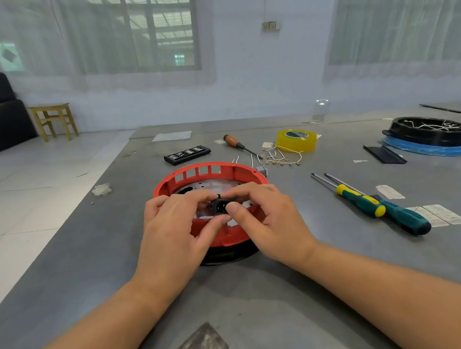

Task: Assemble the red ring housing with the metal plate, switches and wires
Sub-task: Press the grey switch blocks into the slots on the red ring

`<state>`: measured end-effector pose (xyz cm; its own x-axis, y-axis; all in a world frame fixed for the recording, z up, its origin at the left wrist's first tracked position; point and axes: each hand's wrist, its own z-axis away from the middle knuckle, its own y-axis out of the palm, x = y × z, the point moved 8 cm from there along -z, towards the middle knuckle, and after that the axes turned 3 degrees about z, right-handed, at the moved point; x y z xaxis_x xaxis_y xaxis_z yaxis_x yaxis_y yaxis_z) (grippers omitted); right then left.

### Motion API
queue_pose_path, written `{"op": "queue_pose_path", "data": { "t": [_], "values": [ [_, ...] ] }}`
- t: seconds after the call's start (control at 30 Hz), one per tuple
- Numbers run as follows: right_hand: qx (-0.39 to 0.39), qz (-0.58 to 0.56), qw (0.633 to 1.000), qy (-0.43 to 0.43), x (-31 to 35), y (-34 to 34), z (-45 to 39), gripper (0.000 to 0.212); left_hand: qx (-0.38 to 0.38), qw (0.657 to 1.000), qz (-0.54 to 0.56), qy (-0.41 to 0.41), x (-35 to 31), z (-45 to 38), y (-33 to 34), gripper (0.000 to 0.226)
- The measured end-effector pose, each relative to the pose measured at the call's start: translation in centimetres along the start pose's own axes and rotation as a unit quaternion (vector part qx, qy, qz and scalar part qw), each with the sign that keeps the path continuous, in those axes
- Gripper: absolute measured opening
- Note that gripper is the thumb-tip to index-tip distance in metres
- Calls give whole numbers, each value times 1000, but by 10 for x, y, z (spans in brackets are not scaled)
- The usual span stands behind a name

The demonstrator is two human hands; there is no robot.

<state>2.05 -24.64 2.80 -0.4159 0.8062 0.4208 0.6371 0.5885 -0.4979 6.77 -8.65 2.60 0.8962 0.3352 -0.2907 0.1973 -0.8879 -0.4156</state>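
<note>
The red ring housing (204,174) lies flat on the grey table in front of me, on a black base ring (231,254). A perforated metal plate (208,185) shows inside it. Over the ring's near side, my left hand (178,230) and my right hand (267,218) together pinch a small black socket part (220,205) between fingertips and thumbs. Loose white wires with brass terminals (281,158) lie behind the ring, and a small grey part (261,170) sits beside its far right rim.
Behind the ring lie a black bit case (187,154), a wooden-handled screwdriver (237,145) and yellow tape (296,140). Two green-and-yellow screwdrivers (373,205) lie to the right, near paper labels (438,214). A black ring on a blue one (429,135) sits far right.
</note>
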Motion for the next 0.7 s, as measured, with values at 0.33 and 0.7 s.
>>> {"op": "queue_pose_path", "data": {
  "t": [0.33,0.7],
  "values": [
    [-11,-88,990,109,-23,-9,-4,7,57,998,20,-13,10,3,7,45],
    [1,-23,999,44,-17,-6,0,11,65,998,22,-6,12,5,9,45]
  ]
}}
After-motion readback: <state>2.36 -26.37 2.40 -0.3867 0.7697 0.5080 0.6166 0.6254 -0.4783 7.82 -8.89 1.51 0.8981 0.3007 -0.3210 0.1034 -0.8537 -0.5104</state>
